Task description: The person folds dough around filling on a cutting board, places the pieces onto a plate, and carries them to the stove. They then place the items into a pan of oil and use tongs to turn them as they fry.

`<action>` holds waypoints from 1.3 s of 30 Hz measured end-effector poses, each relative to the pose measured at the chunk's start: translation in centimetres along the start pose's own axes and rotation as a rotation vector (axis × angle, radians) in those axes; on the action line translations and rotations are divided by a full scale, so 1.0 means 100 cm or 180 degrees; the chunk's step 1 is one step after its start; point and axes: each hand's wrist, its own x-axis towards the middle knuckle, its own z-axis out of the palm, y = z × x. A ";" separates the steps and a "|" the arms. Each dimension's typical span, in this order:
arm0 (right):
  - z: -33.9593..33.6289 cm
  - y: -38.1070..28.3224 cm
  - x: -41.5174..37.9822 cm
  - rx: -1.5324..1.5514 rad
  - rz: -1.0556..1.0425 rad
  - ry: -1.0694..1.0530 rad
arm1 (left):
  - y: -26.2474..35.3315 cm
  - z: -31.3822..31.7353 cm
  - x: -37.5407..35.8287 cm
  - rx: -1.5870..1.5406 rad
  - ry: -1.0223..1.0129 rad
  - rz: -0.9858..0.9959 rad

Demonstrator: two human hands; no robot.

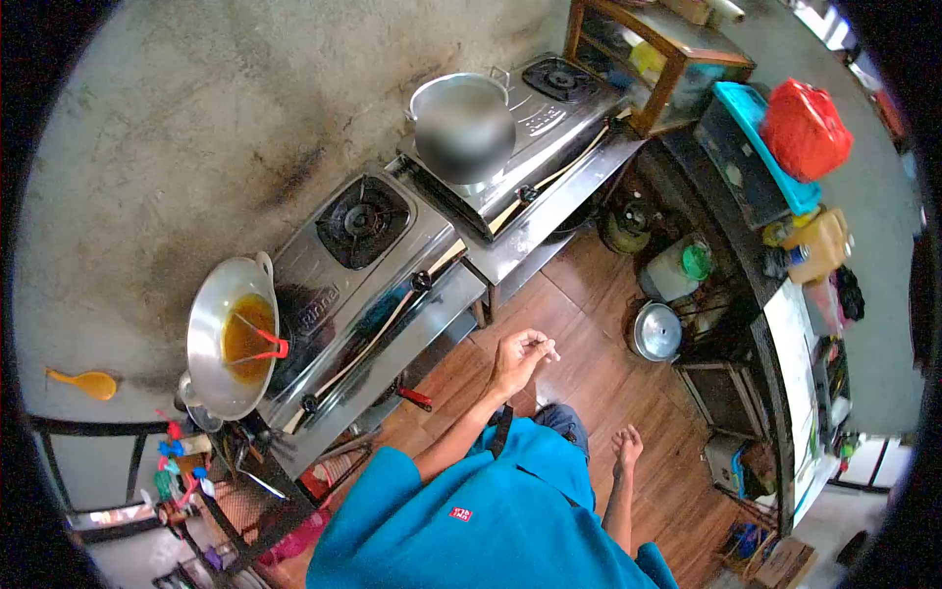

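Note:
Below the stove front, over the wooden floor, my left hand (520, 360) is raised with its fingertips and thumb drawn together; anything between them is too small to make out. Lower and to the right, my right hand (627, 448) hangs with loosely bent fingers apart and nothing in it. Neither hand touches the stoves. A large metal wok (208, 339) holds brown liquid on the left burner, with a red-handled tool (276, 346) leaning in it. The burner (362, 222) beside the wok is bare. A tall metal pot (463, 137) sits on the second stove, partly blurred.
A wooden cabinet (675, 64) stands beyond the stoves. To the right are a red bag (807, 130) on a blue tray, a yellowish jug (821, 245), a green-lidded container (673, 270) and a round metal lid (656, 331). A yellow ladle (95, 384) hangs at left.

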 end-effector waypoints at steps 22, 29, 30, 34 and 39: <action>0.370 -0.318 0.168 -0.0837 -0.1227 -0.3538 | -0.019 0.097 0.063 0.0084 0.3224 0.0411; 0.323 -0.274 0.113 -0.0962 -0.0598 -0.3687 | 0.009 0.087 0.079 0.0187 0.2940 0.0415; 0.320 -0.270 0.107 -0.1135 -0.0392 -0.3623 | 0.011 0.078 0.076 0.0472 0.2737 0.0578; 0.313 -0.254 0.100 -0.1117 -0.0417 -0.3582 | 0.021 0.056 0.052 0.0619 0.2886 0.1143; 0.291 -0.225 0.069 -0.1288 -0.0255 -0.3066 | 0.035 0.012 -0.030 -0.0802 0.2840 0.0041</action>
